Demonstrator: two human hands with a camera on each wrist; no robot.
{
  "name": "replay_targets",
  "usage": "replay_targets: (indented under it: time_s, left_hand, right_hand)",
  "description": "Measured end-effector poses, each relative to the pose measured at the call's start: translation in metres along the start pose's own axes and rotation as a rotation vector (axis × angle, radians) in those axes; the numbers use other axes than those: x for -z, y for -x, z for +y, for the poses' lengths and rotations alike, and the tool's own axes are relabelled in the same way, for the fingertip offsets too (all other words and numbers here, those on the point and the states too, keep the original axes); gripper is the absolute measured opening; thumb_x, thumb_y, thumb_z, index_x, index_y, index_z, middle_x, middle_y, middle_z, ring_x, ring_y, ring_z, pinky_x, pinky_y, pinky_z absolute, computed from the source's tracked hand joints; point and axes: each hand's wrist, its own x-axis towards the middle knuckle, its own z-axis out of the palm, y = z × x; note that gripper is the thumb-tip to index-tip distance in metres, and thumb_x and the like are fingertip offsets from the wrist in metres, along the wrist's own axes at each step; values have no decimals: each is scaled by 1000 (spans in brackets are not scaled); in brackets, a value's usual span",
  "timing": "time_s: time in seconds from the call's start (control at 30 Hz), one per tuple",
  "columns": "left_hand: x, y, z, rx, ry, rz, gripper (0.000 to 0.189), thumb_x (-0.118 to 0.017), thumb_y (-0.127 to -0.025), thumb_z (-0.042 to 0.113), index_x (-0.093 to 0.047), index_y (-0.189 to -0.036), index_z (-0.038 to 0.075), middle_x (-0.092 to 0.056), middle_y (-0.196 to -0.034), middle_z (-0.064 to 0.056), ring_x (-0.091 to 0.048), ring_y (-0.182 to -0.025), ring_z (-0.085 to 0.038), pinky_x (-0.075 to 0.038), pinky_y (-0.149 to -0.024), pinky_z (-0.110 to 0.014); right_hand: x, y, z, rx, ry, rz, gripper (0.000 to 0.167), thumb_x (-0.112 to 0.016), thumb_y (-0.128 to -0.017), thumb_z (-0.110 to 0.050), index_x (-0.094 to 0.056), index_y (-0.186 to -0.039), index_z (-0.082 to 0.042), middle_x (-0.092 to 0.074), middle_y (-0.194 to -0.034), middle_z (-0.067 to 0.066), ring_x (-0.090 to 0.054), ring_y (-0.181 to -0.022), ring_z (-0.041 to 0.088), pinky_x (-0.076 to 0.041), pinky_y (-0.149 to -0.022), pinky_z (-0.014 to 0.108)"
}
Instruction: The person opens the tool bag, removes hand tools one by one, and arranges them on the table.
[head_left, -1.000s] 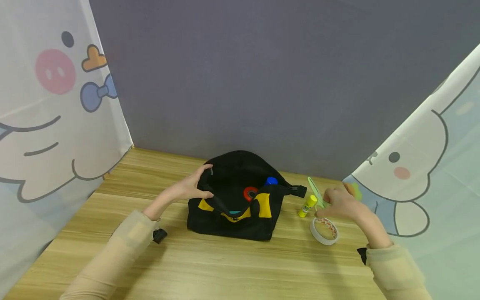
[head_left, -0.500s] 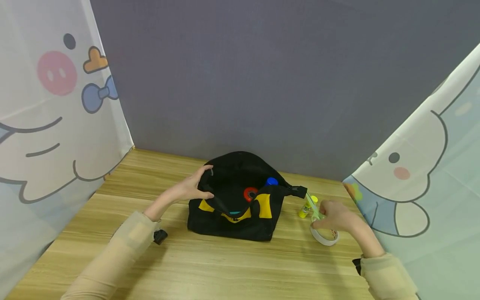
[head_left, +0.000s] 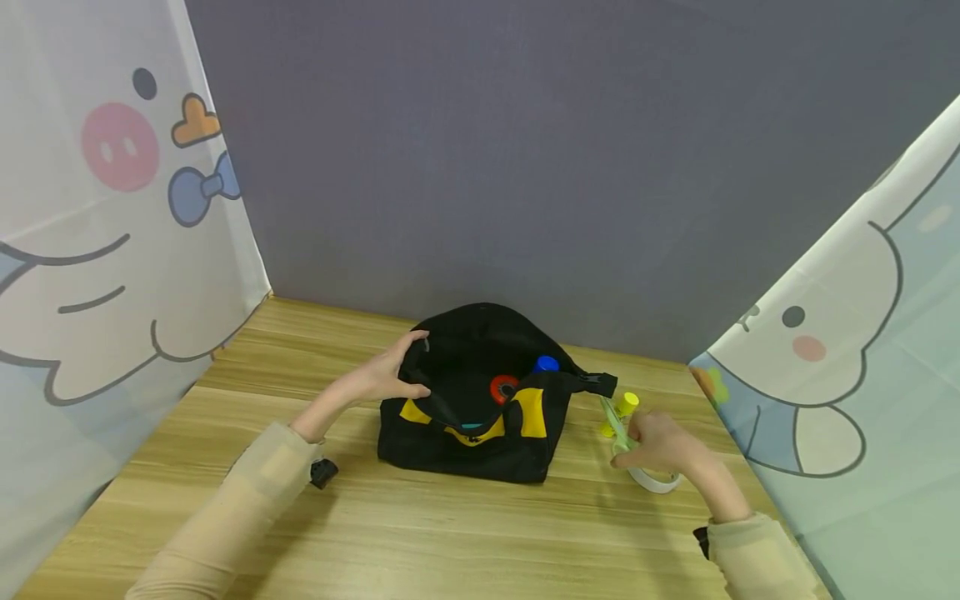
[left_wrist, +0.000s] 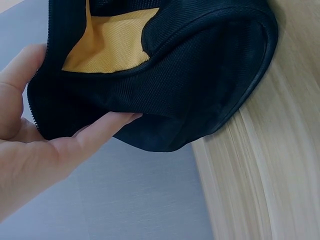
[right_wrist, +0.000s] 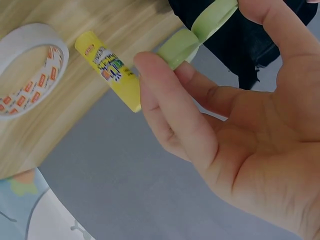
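A black bag with yellow patches (head_left: 459, 458) stands with its top unzipped. My left hand (head_left: 386, 375) holds the left side of the bag's opening, and in the left wrist view its fingers (left_wrist: 95, 132) lie against the black cloth by the zip edge. My right hand (head_left: 663, 446) pinches a pair of light green scissors (head_left: 617, 421) by the handles, above the table to the right of the bag. The looped green handles (right_wrist: 182, 47) show between thumb and fingers in the right wrist view. Inside the bag are a red round object (head_left: 502, 388) and a blue cap (head_left: 547, 363).
A yellow glue stick (head_left: 627, 403) stands right of the bag, partly behind the scissors. A roll of white tape (head_left: 655, 483) lies on the wooden table (head_left: 450, 533), partly under my right hand in the head view. A grey panel (head_left: 480, 167) rises behind the table.
My right hand has moved left and toward me with the scissors, whose tip now points to the bag's zip end. The left hand stays at the bag's opening.
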Motion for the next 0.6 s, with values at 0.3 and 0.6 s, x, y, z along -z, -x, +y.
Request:
replay_targets:
  time_s: [0.3, 0.6]
  left_hand:
    - [-1, -1, 1, 22, 13, -9, 94, -72, -91, 27, -8, -159, 18, -9, -165, -24, -30, -143, -51, -35, -109, -65]
    - [-2, 0, -2, 24, 3, -1, 95, -72, -90, 28, -8, -159, 20, -10, -165, -25, -34, -141, -51, -37, -108, -65]
  right_hand:
    - [-14, -5, 0, -23, 11, 6, 40, -81, -73, -28, -52, -85, -2, -47, -78, 4, -41, -70, 17, -33, -61, 28]
    - [-34, -12, -1, -21, -46, -2, 52, -76, -69, -22, -26, -62, -18, -16, -58, -8, -14, -56, 9, -14, -54, 24]
